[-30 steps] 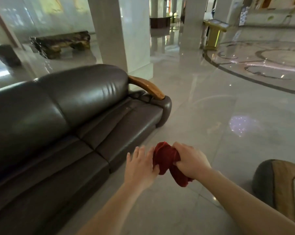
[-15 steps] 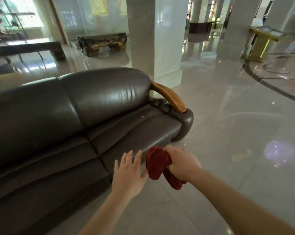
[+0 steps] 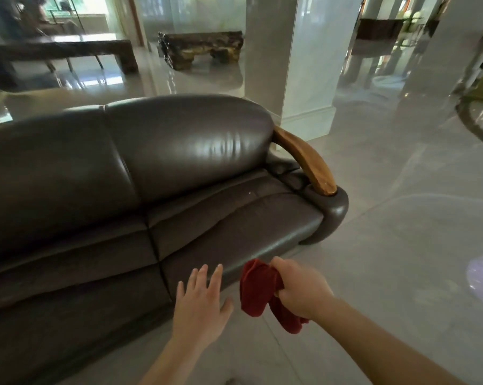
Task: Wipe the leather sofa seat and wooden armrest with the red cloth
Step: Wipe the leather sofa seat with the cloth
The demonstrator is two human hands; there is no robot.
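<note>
A dark brown leather sofa fills the left and middle of the view, its seat (image 3: 234, 220) running toward a curved wooden armrest (image 3: 304, 159) at the right end. My right hand (image 3: 298, 287) holds a bunched red cloth (image 3: 258, 290) just in front of the seat's front edge, above the floor. My left hand (image 3: 201, 307) is beside it with fingers spread, palm down, holding nothing, a small gap apart from the cloth.
Glossy grey tiled floor (image 3: 401, 245) stretches to the right of the sofa. A white pillar (image 3: 296, 59) stands behind the armrest. A rough wooden bench (image 3: 201, 48) and a dark low table (image 3: 60, 54) are behind the sofa.
The view has swung left and closer to the sofa. My left hand has come off the cloth and spread open; my right hand keeps the cloth, now near the seat's front edge.
</note>
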